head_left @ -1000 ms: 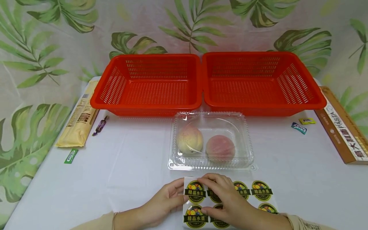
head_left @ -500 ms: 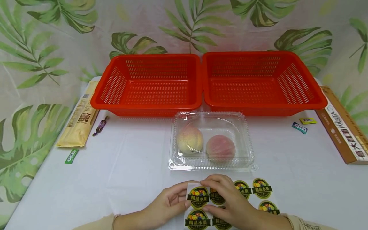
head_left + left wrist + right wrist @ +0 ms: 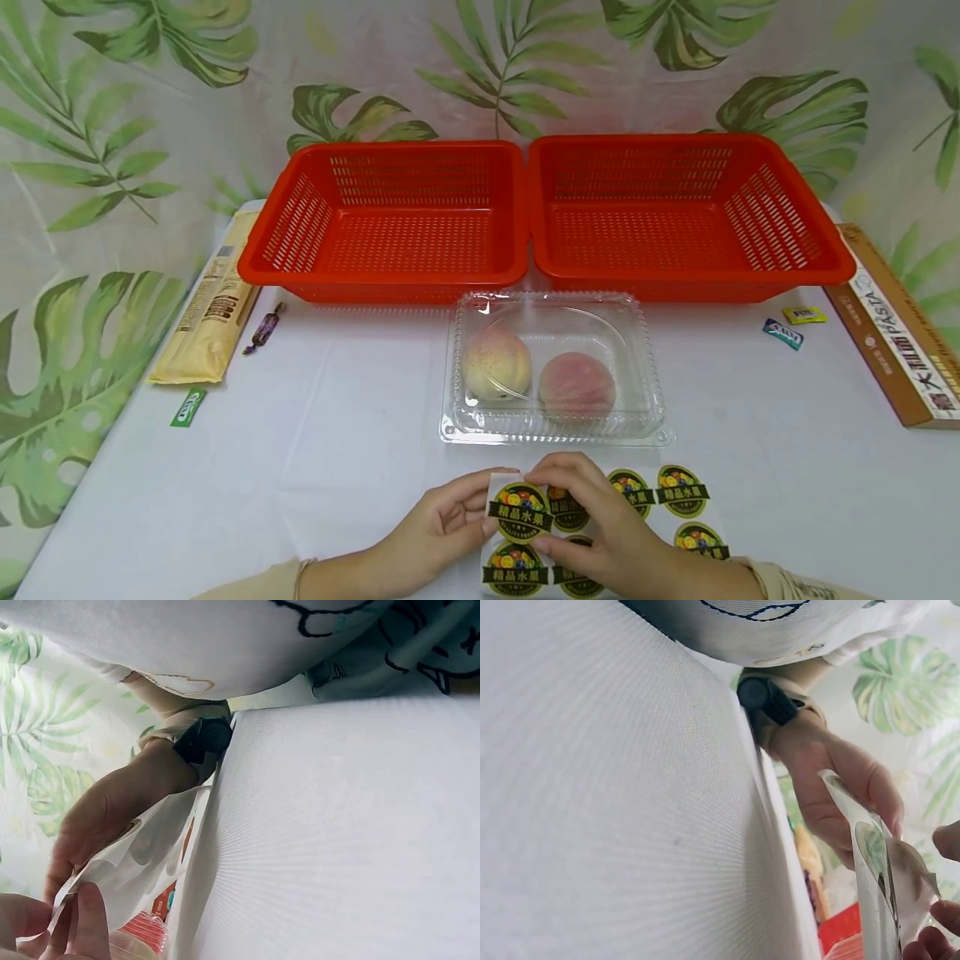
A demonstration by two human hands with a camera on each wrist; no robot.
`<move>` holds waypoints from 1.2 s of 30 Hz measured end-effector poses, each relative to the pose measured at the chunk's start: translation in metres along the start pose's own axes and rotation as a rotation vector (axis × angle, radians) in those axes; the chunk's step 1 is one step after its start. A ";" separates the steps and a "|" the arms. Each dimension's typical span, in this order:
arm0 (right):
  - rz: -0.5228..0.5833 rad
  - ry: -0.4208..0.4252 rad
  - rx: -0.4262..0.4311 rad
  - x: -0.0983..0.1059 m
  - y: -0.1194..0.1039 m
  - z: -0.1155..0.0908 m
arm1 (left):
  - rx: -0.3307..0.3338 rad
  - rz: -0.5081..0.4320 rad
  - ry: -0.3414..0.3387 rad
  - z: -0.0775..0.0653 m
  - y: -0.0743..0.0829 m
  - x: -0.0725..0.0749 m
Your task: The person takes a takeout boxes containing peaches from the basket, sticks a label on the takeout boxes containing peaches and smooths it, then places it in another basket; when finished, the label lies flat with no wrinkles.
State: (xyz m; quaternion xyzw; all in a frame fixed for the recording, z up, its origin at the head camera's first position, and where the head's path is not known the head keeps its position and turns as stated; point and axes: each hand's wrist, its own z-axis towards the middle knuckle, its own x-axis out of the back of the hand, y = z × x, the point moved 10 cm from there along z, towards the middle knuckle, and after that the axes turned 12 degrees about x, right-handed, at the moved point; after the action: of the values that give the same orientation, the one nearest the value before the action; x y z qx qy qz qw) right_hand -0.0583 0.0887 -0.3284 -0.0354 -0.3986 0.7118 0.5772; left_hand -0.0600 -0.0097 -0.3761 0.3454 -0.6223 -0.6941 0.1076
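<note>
My left hand pinches the left edge of a white sticker sheet, thumb on its face and fingers behind. The sheet carries rows of round black-and-gold fruit stickers. At its top left corner, one sticker sits slightly tilted and bulges off the backing; in the right wrist view its edge stands away from the sheet. My right hand holds that sticker's right side, index finger above and thumb below, hiding part of the neighbouring stickers. Beyond the sheet, a clear plastic clamshell box contains two peaches.
Two red plastic baskets stand side by side at the back. A yellow packet, a purple-wrapped candy and a green one lie left. On the right are a pasta box and two small wrapped candies.
The sheet's left corner has been raised and shifted slightly right and toward me in both hands. The top left sticker has tilted and lifted along its right edge.
</note>
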 end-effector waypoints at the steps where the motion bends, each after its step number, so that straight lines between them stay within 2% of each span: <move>1: 0.000 0.004 -0.004 0.000 0.002 -0.002 | -0.005 -0.003 -0.007 0.000 0.000 0.000; 8: 0.108 0.035 -0.114 -0.001 0.018 -0.013 | -0.005 -0.006 -0.014 0.001 -0.002 0.000; 10: 0.125 0.029 -0.143 -0.001 0.020 -0.014 | -0.004 0.003 0.002 0.001 -0.003 0.002; 14: 0.151 0.019 -0.144 -0.001 0.021 -0.013 | 0.005 0.020 0.048 0.001 -0.003 0.006; 19: 0.155 -0.005 -0.126 -0.002 0.019 -0.010 | 0.006 0.075 0.112 -0.001 -0.001 0.011; 23: 0.151 -0.018 -0.124 -0.001 0.019 -0.009 | -0.004 0.156 0.163 -0.002 0.001 0.014; 28: 0.214 -0.011 -0.140 -0.001 0.020 -0.010 | -0.035 0.252 0.222 -0.004 0.006 0.015; 31: 0.270 -0.004 -0.230 -0.001 0.024 -0.011 | -0.035 0.284 0.255 -0.006 0.008 0.017; 35: 0.325 0.008 -0.305 0.000 0.028 -0.014 | -0.061 0.326 0.276 -0.007 0.011 0.018; 36: 0.333 0.015 -0.300 0.001 0.028 -0.014 | -0.070 0.339 0.282 -0.007 0.012 0.018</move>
State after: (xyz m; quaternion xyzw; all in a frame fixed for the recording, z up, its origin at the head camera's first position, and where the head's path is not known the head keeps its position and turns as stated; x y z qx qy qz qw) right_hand -0.0738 0.0964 -0.3542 -0.1914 -0.4844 0.7299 0.4427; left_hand -0.0725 -0.0284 -0.3709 0.3258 -0.6255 -0.6322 0.3207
